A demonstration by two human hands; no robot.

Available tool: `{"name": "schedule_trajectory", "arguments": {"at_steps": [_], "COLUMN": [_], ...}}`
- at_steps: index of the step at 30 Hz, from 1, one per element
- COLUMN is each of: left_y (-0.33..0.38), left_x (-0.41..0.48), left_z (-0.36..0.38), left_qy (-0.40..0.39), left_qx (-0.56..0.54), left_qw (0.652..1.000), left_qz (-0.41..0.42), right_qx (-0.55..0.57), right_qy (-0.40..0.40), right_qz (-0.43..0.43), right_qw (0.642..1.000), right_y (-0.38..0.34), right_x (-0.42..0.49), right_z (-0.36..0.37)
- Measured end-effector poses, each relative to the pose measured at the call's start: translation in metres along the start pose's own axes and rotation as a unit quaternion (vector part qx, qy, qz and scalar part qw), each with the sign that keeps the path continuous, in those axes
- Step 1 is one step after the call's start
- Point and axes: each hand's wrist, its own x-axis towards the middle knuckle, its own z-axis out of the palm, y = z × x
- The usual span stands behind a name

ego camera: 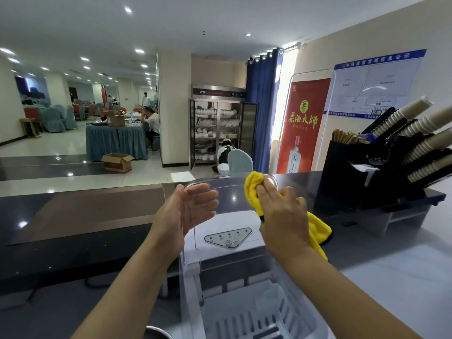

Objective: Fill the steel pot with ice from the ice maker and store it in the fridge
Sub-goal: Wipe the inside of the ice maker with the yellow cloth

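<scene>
A white ice maker (227, 241) stands on the counter in front of me, its clear lid (227, 189) raised upright. Its slotted white basket (256, 314) lies open below. My left hand (186, 214) has straight fingers behind the lid's left part and supports it. A yellow cloth (254, 189) is pressed against the lid's upper right by my right hand (281, 214), fingers laid flat over it. The steel pot (156, 333) shows only as a curved rim at the bottom edge, left of the ice maker.
A black rack of stacked paper cups (403, 152) and a holder of wooden sticks (344, 137) stand on the counter (391, 277) at right. Beyond the dark bar top (73, 216), a person crouches at an open dish cabinet (217, 126). Dining tables stand far left.
</scene>
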Motion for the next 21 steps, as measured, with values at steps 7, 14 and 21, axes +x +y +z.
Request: {"name": "schedule_trajectory", "arguments": {"at_steps": [7, 14, 21], "left_y": [0.0, 0.005, 0.004], "left_x": [-0.003, -0.005, -0.006], "left_z": [-0.001, -0.004, -0.004], "left_qy": [-0.015, -0.042, -0.043], "left_qx": [-0.003, -0.01, -0.011], "left_qw": [1.0, 0.999, 0.999], "left_qz": [0.005, -0.022, -0.011], "right_qx": [0.009, 0.105, 0.124], "right_qy": [-0.03, 0.004, 0.042], "right_qz": [0.034, -0.007, -0.174], "right_qw": [0.999, 0.994, 0.976], "right_y": [0.0, -0.049, -0.073], "right_x": [-0.006, -0.014, -0.037], "right_z": [0.003, 0.006, 0.01]}}
